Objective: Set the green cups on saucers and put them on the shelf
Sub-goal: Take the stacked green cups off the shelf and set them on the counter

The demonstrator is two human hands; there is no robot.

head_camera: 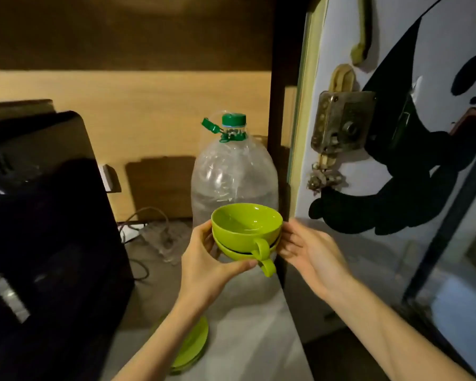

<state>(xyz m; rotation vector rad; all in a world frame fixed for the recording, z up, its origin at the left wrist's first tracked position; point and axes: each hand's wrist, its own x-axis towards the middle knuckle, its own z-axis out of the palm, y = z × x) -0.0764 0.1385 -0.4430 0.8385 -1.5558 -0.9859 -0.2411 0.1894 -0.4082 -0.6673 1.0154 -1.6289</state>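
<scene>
Two green cups (246, 224) are nested one inside the other and held in the air in front of a large bottle. Their handles point toward me. My left hand (206, 259) grips the stack from the left and underneath, thumb near the lower handle. My right hand (311, 251) touches the right side of the stack with fingers spread along the rim. A stack of green saucers (191, 346) lies on the grey surface below, partly hidden by my left forearm.
A big clear plastic bottle (231, 171) with a green cap stands right behind the cups. A black appliance (44, 215) fills the left side, with cables (149, 229) beside it. On the right is a door (396, 133) with a panda picture and a metal lock.
</scene>
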